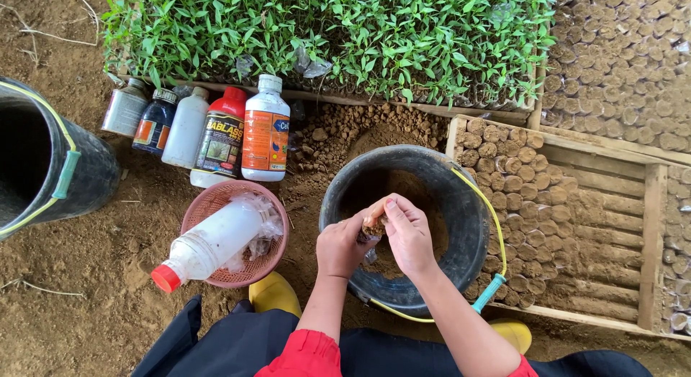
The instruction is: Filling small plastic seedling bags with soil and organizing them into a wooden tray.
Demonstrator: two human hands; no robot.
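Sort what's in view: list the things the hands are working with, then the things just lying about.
In use: left hand, right hand, small soil-filled bag, black bucket, wooden tray of filled bags.

Lying about: upright bottles, pink basket, second bucket, seedlings.

Dirt ground (pixel 86 290): black bucket (pixel 468 226), pink basket (pixel 209 204), bottles (pixel 216 132), seedling tray (pixel 324 38).

Five containers stand in a row on the soil below the seedling tray: a grey metal can (pixel 124 108), a dark bottle with an orange-and-blue label (pixel 154 120), a plain white bottle (pixel 186 127), a red-capped bottle with a dark label (pixel 219 138), and a white bottle with an orange label (pixel 265 129). A white bottle with a red cap (pixel 209 245) lies in the pink basket (pixel 198 208).
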